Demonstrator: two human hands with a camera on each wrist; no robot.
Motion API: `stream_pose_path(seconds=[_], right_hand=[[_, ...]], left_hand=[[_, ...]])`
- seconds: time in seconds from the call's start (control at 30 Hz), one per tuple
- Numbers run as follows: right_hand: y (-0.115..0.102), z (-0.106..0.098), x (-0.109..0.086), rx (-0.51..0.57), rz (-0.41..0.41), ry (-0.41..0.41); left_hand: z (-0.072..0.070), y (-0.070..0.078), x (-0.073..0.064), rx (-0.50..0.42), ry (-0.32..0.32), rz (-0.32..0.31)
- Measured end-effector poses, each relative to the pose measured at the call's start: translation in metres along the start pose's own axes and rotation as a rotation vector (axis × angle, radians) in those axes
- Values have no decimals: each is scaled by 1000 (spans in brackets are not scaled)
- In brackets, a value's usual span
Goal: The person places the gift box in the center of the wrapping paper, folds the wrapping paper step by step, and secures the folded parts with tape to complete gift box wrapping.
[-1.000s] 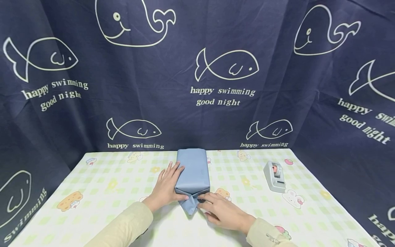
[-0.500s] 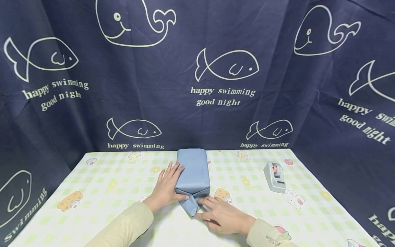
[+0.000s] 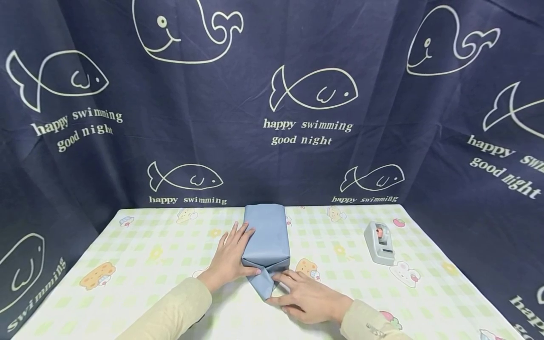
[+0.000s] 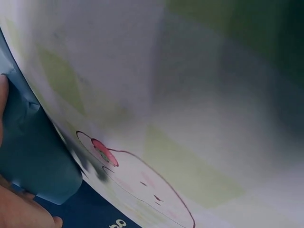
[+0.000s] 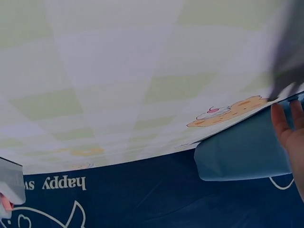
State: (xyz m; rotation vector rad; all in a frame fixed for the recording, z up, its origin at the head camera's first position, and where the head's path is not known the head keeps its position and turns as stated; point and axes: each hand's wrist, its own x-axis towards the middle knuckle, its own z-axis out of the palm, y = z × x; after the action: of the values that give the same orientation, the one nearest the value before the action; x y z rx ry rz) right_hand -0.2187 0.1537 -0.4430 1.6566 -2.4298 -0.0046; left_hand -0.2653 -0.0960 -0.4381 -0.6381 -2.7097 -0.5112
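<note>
A box wrapped in blue-grey paper [image 3: 267, 232] lies lengthwise on the table; its near end has folded sides and a pointed paper flap [image 3: 262, 284]. Along the box's left side rests my left hand [image 3: 227, 257], its fingers extended over the top edge and its thumb at the near-end fold. My right hand [image 3: 308, 296] is at the near right corner, one fingertip at the flap's tip and another at the fold above. In the left wrist view the wrapped box [image 4: 38, 152] shows at the lower left. The right wrist view has the wrapped box [image 5: 242, 147] beside two right-hand fingertips.
A grey tape dispenser [image 3: 379, 243] with a reddish core stands to the right of the box. The table [image 3: 140, 297] wears a green-and-white checked cloth with cartoon prints. Behind it and at the sides hangs a dark blue curtain [image 3: 238, 137] with fish and whale drawings.
My right fingers have moved slightly down and toward the flap's tip, and the flap has swung a little to the right. The left hand and box have stayed in place.
</note>
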Motion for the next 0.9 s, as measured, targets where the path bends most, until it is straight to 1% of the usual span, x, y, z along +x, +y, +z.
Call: stream_pose_path(seconds=[0.07, 0.17, 0.27, 0.33, 0.37, 0.43, 0.57, 0.6, 0.67, 0.77, 0.9], right_hand=[[0, -2, 1, 22, -2, 5], [1, -6, 2, 86, 12, 14], [3, -10, 5, 153, 60, 26], [4, -12, 7, 171, 102, 58], [5, -13, 7, 166, 121, 88], [8, -13, 10, 137, 146, 175], [15, -12, 14, 45, 186, 385], [16, -13, 16, 21, 200, 425], [20, -14, 17, -21, 241, 481], [24, -15, 21, -53, 309, 506], [28, -13, 26, -24, 388, 475]], left_hand=[[0, 0, 0, 2, -1, -1], [1, 0, 0, 4, 1, 1], [1, -1, 0, 6, -1, -4], [1, -1, 0, 5, 2, -4], [1, -2, 0, 5, 4, -3], [2, -2, 0, 3, 5, -5], [2, -2, 0, 1, 10, -3], [1, -2, 0, 2, 9, -3], [2, -2, 0, 6, 8, -2], [2, -1, 0, 5, 4, -3], [1, -1, 0, 4, -4, -7]])
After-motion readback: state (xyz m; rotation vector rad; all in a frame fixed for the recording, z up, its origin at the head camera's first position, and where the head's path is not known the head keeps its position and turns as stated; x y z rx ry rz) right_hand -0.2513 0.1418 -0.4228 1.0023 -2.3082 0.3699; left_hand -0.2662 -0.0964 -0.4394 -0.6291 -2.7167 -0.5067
